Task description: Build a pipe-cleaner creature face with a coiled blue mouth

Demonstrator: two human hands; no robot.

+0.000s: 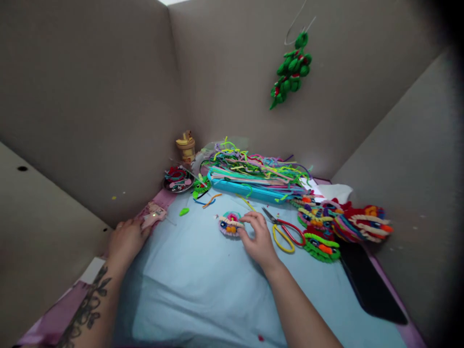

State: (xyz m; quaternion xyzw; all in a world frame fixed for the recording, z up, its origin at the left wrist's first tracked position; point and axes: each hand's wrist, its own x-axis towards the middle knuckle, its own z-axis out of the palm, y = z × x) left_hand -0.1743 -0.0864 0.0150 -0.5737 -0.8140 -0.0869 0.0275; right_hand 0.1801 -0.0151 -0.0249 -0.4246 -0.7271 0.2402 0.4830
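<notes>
A small round pipe-cleaner figure [228,227] lies on the light blue cloth, with dark blue eyes, an orange middle, and cream and lilac edges. My right hand [259,237] pinches its right edge between thumb and fingers. Off to the left, my left hand [125,239] is curled at the near end of a pale pink glue gun [154,215], whose thin tip points right; some fingers are hidden. Right of my right hand lie scissors [283,232] with one red and one yellow handle, blades apart.
Behind are a blue tray [250,189] of colourful pipe cleaners, a metal bowl [177,186] and a green figure [201,186]. Finished-looking figures [321,246] pile up at right beside a black phone-like slab [373,285]. Grey panels [232,72] enclose the table; a green ornament [292,72] hangs there.
</notes>
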